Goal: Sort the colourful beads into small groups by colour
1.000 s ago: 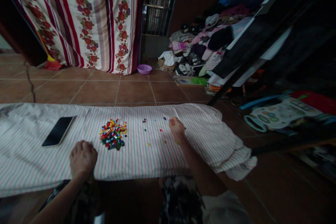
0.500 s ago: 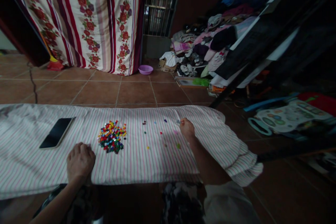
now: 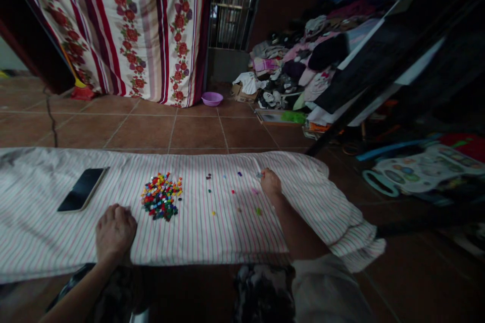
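A heap of small multicoloured beads (image 3: 161, 196) lies on the striped cloth (image 3: 197, 242). To its right, small separate pieces are spread out, among them a yellow one (image 3: 213, 213), a red one (image 3: 233, 192), a pink one (image 3: 255, 191) and a green one (image 3: 258, 211). My right hand (image 3: 271, 181) is closed at the far right of these, its fingertips at a small greyish piece on the cloth; what they pinch is too small to name. My left hand (image 3: 115, 228) rests on the cloth left of the heap, fingers curled, and whatever may be under them is hidden.
A phone (image 3: 82, 190) lies on the cloth at the left. Beyond the cloth are a tiled floor, a purple basin (image 3: 212, 99), a flowered curtain (image 3: 151, 30) and a pile of clothes (image 3: 295, 60). A toy panel (image 3: 420, 169) is at the right.
The camera view has shifted slightly. Both hands stay in nearly the same places on the cloth, and the beads look unchanged.
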Tool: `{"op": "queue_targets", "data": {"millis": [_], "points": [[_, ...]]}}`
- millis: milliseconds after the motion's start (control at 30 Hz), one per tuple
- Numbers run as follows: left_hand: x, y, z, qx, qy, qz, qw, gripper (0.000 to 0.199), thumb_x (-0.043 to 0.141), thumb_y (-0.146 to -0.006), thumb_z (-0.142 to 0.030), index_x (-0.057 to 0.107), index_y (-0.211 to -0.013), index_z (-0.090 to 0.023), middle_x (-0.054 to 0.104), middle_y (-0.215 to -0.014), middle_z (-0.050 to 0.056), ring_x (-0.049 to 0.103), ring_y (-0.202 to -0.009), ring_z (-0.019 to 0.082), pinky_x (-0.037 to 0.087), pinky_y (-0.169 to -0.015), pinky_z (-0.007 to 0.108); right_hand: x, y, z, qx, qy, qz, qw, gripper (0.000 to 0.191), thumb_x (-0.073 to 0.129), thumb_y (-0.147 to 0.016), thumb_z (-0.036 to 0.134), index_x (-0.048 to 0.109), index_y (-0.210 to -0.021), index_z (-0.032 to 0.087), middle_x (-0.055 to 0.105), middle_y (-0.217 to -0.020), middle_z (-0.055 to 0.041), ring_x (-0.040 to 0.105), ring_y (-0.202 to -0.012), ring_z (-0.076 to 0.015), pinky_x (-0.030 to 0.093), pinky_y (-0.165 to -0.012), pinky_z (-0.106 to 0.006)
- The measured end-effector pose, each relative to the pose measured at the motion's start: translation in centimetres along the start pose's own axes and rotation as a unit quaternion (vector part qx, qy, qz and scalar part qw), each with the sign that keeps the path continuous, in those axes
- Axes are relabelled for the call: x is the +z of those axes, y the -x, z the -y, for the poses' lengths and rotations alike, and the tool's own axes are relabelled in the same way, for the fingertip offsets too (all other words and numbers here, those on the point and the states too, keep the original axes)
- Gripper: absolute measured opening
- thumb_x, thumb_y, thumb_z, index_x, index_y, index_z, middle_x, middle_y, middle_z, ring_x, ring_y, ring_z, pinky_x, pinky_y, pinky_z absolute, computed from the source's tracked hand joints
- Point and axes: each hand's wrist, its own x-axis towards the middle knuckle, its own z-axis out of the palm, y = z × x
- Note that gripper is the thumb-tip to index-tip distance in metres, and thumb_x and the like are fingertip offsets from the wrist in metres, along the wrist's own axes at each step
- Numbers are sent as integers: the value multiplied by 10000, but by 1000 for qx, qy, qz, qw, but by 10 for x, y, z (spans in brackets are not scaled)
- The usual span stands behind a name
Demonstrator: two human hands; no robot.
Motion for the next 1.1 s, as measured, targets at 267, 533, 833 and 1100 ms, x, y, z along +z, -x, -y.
{"op": "queue_targets", "data": {"millis": [267,533,833,1100], "points": [[5,0,2,0,-8,-17,1000,218,344,-896,-300,507,-920,-157,575,-1055,113,542,-954,247,391,-821,362,0,5,-5,-34,4,-2,999,336,428,-857,42,674,-1069,125,670,-1022,-107,622,-932,-168,415,-811,-227],[4,0,2,-2,-2,-22,1000,215,358,-889,-282,515,-936,-144,573,-1049,118,528,-969,242,377,-842,363,-9,14,13,-56,-35,-65,996,276,444,-882,130,673,-1034,153,665,-1011,-93,613,-897,-181,420,-785,-252],[2,0,0,-16,11,-23,1000,235,351,-891,-286,532,-943,-145,575,-1028,120,523,-965,247,369,-839,374,0,49,95,-204,-178,-89,958,274,423,-869,129,668,-984,177,668,-979,-79,599,-922,-187,446,-846,-273],[1,1,0,-7,6,-22,1000,251,333,-896,-291,530,-939,-140,570,-1011,117,520,-952,242,369,-838,369,17,118,186,-287,-236,22,928,298,453,-876,129,663,-1061,230,651,-1044,-40,597,-967,-153,450,-865,-245]]}}
